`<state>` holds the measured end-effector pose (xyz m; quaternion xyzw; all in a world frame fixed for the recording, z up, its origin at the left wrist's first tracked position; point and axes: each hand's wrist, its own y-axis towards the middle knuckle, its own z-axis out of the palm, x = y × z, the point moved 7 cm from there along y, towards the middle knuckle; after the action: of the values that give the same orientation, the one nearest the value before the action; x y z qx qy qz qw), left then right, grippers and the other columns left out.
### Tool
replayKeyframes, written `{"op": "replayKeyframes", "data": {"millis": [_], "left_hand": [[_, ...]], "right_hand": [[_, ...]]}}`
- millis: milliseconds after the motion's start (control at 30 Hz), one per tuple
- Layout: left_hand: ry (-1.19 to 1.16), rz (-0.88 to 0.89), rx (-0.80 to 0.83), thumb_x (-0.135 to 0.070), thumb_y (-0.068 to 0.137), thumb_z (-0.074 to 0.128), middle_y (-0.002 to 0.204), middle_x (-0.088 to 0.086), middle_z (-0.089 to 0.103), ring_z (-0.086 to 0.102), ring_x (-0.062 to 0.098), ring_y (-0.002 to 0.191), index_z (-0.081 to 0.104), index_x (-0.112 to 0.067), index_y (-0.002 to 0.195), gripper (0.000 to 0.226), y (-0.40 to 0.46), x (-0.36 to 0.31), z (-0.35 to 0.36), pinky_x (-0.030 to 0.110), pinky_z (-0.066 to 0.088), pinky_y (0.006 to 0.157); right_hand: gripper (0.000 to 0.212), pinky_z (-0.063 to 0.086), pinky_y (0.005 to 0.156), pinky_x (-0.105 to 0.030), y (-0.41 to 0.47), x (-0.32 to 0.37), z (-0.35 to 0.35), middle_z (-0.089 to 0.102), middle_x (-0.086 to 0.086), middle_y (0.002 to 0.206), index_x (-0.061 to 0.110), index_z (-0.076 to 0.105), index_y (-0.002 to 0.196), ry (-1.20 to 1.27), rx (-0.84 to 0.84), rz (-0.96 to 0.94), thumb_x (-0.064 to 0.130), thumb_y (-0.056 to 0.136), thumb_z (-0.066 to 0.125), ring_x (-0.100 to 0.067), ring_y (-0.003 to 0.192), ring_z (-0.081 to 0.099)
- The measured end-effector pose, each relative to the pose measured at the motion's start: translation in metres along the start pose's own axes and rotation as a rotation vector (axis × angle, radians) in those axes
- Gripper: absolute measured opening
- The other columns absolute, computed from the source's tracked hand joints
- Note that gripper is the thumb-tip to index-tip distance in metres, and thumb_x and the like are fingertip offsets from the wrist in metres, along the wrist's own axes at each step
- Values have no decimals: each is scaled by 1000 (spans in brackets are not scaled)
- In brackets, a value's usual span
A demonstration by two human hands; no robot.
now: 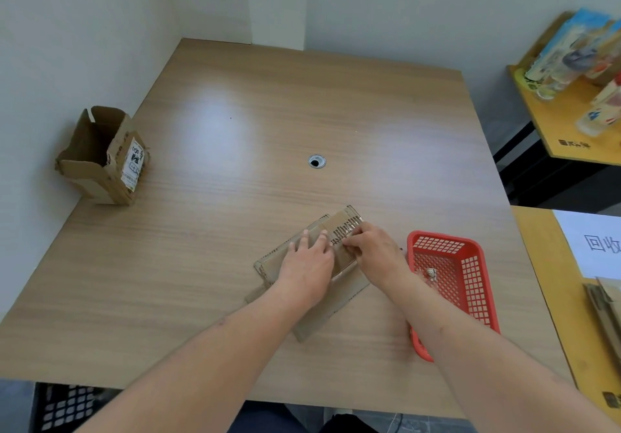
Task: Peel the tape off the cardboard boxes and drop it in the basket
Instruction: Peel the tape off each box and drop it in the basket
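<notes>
Centrally, left hand (307,264) presses flattened box (312,271) flat; right hand (369,247) pinches tape (346,232) beside basket (452,284).

Table (268,103): pale wood grain, fine streaks running side to side, two whitish glare patches. Flattened cardboard box (312,301) at 6 o'clock: plain brown, black bar-like print near its far end under glossy clear tape (346,232). Basket (468,284) at 4 o'clock: bright red, square lattice holes; pale crumpled wad (431,273) inside. Open box (100,155) at 9 o'clock: brown, white label with black marks. Side shelves (571,123) at 2 o'clock: yellow-orange. Walls (386,6): white.
</notes>
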<state>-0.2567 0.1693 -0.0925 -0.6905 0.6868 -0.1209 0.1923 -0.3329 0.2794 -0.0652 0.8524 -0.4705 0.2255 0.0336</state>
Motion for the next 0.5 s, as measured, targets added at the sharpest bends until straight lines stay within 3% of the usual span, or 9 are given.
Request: {"op": "replayKeyframes", "data": {"millis": [133,233,300,400,500], "left_hand": [[27,3,-5,-25,97,66,170,4,10,17,36,154,27,-13,159,73,-1,5,-10,50,27,121],[-12,-26,42,-15,94,71,169,-3,17,23,30,154,38,-17,156,70,-1,12,-17,51,47,106],[-13,-30,68,-8,93,70,167,-3,25,24,28,153,36,-18,156,73,-3,17,-20,51,51,99],[14,-15,81,-1,91,67,168,-7,23,24,28,154,31,-20,159,79,-4,20,-18,50,50,97],[40,-8,88,5,92,61,165,-4,30,23,28,154,27,-18,160,80,-4,18,-19,49,50,97]], "right_hand": [[25,47,75,-28,3,-2,-3,71,10,99,33,79,107,94,-89,122,17,90,70,-14,93,63],[29,51,75,-20,5,-11,-7,71,15,82,33,78,101,261,-111,209,12,81,79,-3,77,64],[27,52,72,-15,3,-15,-12,71,15,78,29,76,90,292,-123,198,5,78,78,0,72,64],[26,56,74,-28,-3,-20,-21,70,10,80,24,75,83,228,-165,139,-1,74,74,-7,72,63],[25,56,75,-34,-6,-30,-28,68,4,84,17,74,88,210,-201,129,-4,76,73,-14,77,63]]}}
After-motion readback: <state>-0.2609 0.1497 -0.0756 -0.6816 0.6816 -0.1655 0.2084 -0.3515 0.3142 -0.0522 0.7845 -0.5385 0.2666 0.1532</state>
